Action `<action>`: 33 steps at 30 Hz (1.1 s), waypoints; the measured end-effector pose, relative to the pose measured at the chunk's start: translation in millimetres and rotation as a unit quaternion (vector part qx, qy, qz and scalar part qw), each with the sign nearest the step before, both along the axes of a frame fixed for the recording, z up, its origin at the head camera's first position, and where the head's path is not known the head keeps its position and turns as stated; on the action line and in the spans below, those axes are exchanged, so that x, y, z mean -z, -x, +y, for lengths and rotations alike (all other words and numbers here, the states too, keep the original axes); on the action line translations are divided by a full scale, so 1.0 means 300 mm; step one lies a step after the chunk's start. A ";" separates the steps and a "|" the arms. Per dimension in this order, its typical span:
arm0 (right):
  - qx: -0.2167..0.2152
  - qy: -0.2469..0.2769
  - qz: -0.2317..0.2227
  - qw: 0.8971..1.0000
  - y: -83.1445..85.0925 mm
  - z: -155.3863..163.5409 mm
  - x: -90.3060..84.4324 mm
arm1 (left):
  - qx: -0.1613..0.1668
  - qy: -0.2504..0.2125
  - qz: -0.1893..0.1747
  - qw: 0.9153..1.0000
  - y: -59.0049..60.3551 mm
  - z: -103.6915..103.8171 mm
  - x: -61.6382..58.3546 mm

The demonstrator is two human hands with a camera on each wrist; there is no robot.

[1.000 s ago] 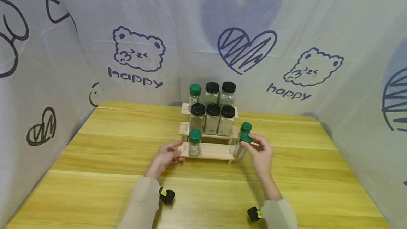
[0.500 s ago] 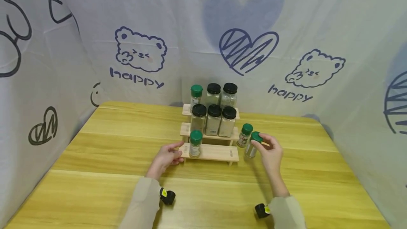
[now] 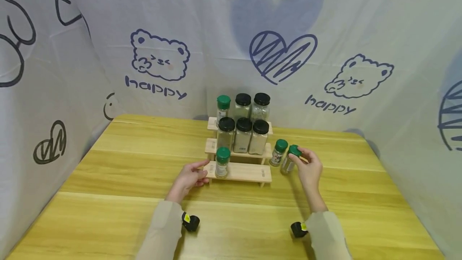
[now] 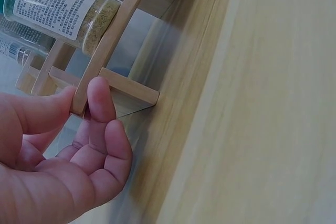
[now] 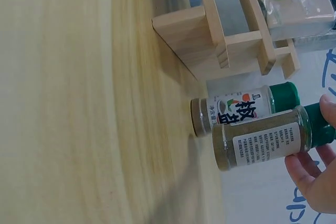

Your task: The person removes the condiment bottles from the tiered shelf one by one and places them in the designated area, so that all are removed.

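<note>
My left hand pinches the left end of the lowest step of a three-tier wooden rack, thumb above and fingers beneath, as the left wrist view shows. On that step stands a green-capped spice jar with a printed label. My right hand grips a second green-capped spice jar by its cap, right of the rack. In the right wrist view this jar is tilted and seems raised off the table. Close beside it, another green-capped jar stands on the table.
The middle step carries several black-capped jars. On the top step are one green-capped jar and two black-capped jars. A printed white cloth hangs behind the wooden table.
My right hand has carried the gripped spice jar off the right end of the lowest step, rightward and then slightly back, beside the standing jar. The left hand keeps its hold on the rack.
</note>
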State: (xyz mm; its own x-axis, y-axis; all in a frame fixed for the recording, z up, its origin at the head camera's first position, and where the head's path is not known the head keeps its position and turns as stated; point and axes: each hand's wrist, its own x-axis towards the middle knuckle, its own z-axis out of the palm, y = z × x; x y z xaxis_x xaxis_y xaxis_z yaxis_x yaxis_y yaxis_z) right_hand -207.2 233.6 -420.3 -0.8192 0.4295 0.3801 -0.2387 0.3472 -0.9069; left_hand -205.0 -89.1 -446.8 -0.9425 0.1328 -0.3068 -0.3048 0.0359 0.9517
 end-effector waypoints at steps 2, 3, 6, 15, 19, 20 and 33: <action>0.006 -0.006 -0.008 1.000 0.009 0.001 0.001 | 0.000 0.000 0.002 1.000 -0.001 -0.001 0.000; 0.010 -0.008 -0.011 1.000 0.013 0.001 0.004 | 0.000 0.000 0.001 1.000 0.000 -0.001 0.001; 0.022 -0.009 -0.011 1.000 0.031 0.004 0.016 | 0.000 0.001 0.002 1.000 0.002 0.003 0.000; 0.027 0.000 -0.038 0.999 0.068 0.014 0.027 | -0.004 0.003 0.004 1.000 0.004 0.001 0.009; 0.033 0.007 -0.064 0.997 0.079 0.023 0.031 | -0.004 0.004 0.001 1.000 0.005 0.001 0.011; 0.033 0.007 -0.067 0.997 0.080 0.025 0.032 | -0.004 0.004 0.000 1.000 0.004 0.001 0.011; 0.015 -0.007 -0.055 0.998 0.081 0.033 0.041 | -0.003 0.003 -0.002 1.000 0.003 -0.001 0.007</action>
State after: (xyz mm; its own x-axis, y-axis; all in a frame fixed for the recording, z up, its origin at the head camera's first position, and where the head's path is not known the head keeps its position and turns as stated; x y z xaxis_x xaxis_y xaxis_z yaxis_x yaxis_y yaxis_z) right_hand -231.3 243.6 -432.5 -0.8431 0.4497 0.2950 -0.1273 0.3661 -0.9218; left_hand -206.0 -89.2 -448.8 -0.9422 0.1246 -0.3109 -0.3084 0.0393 0.9505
